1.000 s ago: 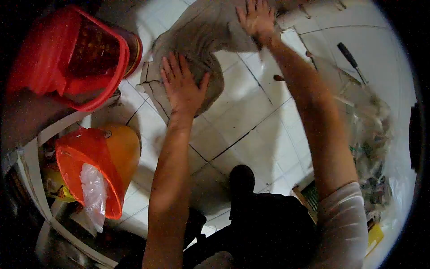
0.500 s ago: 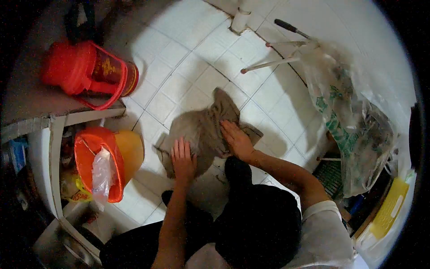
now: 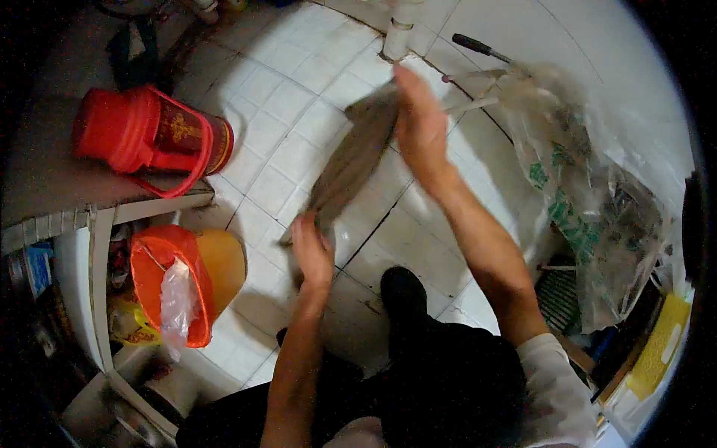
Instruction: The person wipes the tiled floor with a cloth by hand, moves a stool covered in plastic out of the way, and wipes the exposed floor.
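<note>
A greyish-brown cloth stretches diagonally between my two hands, pulled out long and apparently lifted from the floor. My left hand is closed on its near lower end. At the far upper end, my right hand grips the cloth's edge, slightly smeared by motion, and its fingertips are partly hidden. Beneath the cloth lie white floor tiles with dark joints and some dirty marks.
To the left, a red thermos jug lies near an orange-lined bin with a plastic bag over its rim. A green-printed plastic bag covers things at right, beside a yellow plastic piece. A white pipe meets the floor.
The cloth was bunched flat on the floor under both palms; now it is gripped and stretched out. My right hand has moved far forward, my left slightly forward.
</note>
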The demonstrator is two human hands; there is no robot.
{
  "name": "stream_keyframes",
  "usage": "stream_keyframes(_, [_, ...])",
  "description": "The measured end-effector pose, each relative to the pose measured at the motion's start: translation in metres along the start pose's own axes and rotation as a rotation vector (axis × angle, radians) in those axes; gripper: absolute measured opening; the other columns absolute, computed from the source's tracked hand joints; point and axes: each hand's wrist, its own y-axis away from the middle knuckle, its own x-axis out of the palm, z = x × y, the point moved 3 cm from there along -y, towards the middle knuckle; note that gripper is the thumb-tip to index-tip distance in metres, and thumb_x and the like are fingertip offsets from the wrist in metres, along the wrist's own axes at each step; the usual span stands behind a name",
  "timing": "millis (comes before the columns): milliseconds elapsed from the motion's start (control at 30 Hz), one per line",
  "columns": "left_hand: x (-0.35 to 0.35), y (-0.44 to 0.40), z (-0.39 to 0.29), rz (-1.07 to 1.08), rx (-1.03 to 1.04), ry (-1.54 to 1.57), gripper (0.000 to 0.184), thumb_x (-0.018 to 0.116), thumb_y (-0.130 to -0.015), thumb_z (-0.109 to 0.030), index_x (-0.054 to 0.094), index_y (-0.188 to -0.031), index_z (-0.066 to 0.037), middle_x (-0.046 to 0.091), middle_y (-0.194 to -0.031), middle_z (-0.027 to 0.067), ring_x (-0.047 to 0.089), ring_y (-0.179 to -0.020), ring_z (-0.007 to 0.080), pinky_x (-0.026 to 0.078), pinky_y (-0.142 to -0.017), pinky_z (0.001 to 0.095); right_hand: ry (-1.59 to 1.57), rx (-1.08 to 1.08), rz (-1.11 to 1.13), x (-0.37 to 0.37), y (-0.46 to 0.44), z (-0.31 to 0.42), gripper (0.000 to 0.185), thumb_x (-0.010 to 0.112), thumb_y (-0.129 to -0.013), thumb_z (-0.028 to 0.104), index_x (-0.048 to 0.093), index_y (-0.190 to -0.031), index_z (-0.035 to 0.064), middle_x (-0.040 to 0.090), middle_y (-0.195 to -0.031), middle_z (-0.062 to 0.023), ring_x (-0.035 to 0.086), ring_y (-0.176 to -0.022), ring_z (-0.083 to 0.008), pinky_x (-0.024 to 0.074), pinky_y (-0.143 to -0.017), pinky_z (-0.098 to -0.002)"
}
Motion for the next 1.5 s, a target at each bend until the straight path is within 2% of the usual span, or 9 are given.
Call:
stream_keyframes(133, [-0.001,-0.083,-0.060,-0.205,0.139,0.157,0.042,0.052,-0.089,0.005,0.056,-0.131,0.002,0.057,-0.126,0.0232,0.054,-0.117,0.0422,0.045,-0.103,0.0492,0.373,0.219,0.089,-0.019,-0.066,-0.024,0.048,0.052,-0.083,-0.007,0.056,-0.131,-0.0043,0.059,-0.136,-0.0253,0.062,-0.116,-0.0442,0.0522,-0.099,-0.0469])
stream_keyframes(300, [0.041,-0.147,-0.076,0.071,0.162,-0.131,0.045,0.061,-0.092,-0.007,0.056,-0.138,-0.006,0.051,-0.139,0.0200,0.048,-0.128,0.0425,0.043,-0.108,0.0485,0.807,0.127,0.285,0.024,-0.031,-0.084,0.048,0.056,-0.093,0.011,0.053,-0.138,-0.0027,0.050,-0.147,-0.0222,0.047,-0.136,-0.0443,0.0471,-0.104,-0.0532])
stream_keyframes(567, [0.091,-0.132,-0.020,0.241,0.370,-0.306,0.061,0.066,-0.093,-0.025,0.048,-0.150,-0.014,0.029,-0.163,0.0171,0.030,-0.147,0.0431,0.031,-0.120,0.0531,0.883,0.275,0.845,0.112,0.037,-0.195,0.053,0.050,-0.101,0.025,0.045,-0.147,-0.0010,0.036,-0.155,-0.0253,0.041,-0.136,-0.0520,0.0394,-0.106,-0.0677])
stream_keyframes(600, [0.094,-0.132,-0.018,0.236,0.362,-0.325,0.063,0.068,-0.092,-0.026,0.047,-0.151,-0.016,0.029,-0.164,0.0152,0.030,-0.148,0.0416,0.030,-0.120,0.0527,0.684,0.405,0.638,0.122,0.049,-0.208,0.046,0.050,-0.100,0.021,0.055,-0.140,-0.0003,0.046,-0.150,-0.0242,0.046,-0.133,-0.0504,0.0407,-0.102,-0.0688])
stream_keyframes(800, [0.090,-0.118,-0.009,0.221,0.300,-0.402,0.066,0.068,-0.089,-0.021,0.047,-0.151,-0.014,0.034,-0.161,0.0172,0.033,-0.146,0.0425,0.030,-0.121,0.0516,0.985,0.150,1.555,0.100,0.008,-0.120,0.032,0.054,-0.097,0.019,0.072,-0.117,0.0014,0.068,-0.123,-0.0218,0.062,-0.118,-0.0383,0.0549,-0.082,-0.0465])
stream_keyframes(933, [0.066,-0.069,0.010,0.145,0.159,-0.442,0.066,0.068,-0.086,-0.010,0.048,-0.149,-0.013,0.037,-0.159,0.0171,0.038,-0.143,0.0442,0.034,-0.118,0.0512,1.095,0.277,0.929,0.141,0.085,-0.095,0.038,0.055,-0.097,0.022,0.064,-0.127,0.0017,0.050,-0.140,-0.0241,0.057,-0.116,-0.0441,0.0539,-0.086,-0.0540])
stream_keyframes(1200, [-0.012,0.070,0.051,0.039,-0.017,-0.470,0.061,0.060,-0.083,0.000,0.054,-0.142,-0.011,0.043,-0.152,0.0200,0.045,-0.132,0.0485,0.039,-0.111,0.0538,0.398,-0.150,0.963,0.080,0.178,0.093,0.033,0.062,-0.088,0.015,0.063,-0.117,-0.0001,0.053,-0.132,-0.0220,0.056,-0.114,-0.0351,0.0546,-0.083,-0.0396])
stream_keyframes(1300, [-0.039,0.090,0.062,0.068,-0.047,-0.451,0.058,0.061,-0.082,0.001,0.056,-0.139,-0.010,0.047,-0.147,0.0211,0.049,-0.125,0.0467,0.042,-0.107,0.0534,-0.082,0.278,1.178,0.053,0.205,0.112,0.032,0.063,-0.088,0.012,0.063,-0.117,-0.0016,0.056,-0.125,-0.0240,0.058,-0.114,-0.0399,0.0524,-0.093,-0.0478])
stream_keyframes(1500, [-0.058,0.042,0.023,-0.066,0.121,-0.328,0.058,0.065,-0.078,0.005,0.061,-0.134,-0.013,0.052,-0.137,0.0222,0.052,-0.120,0.0425,0.045,-0.103,0.0486,-0.230,0.704,0.414,-0.038,0.172,0.047,0.030,0.072,-0.082,0.005,0.058,-0.108,0.0021,0.058,-0.102,-0.0147,0.059,-0.092,-0.0313,0.0500,-0.079,-0.0391])
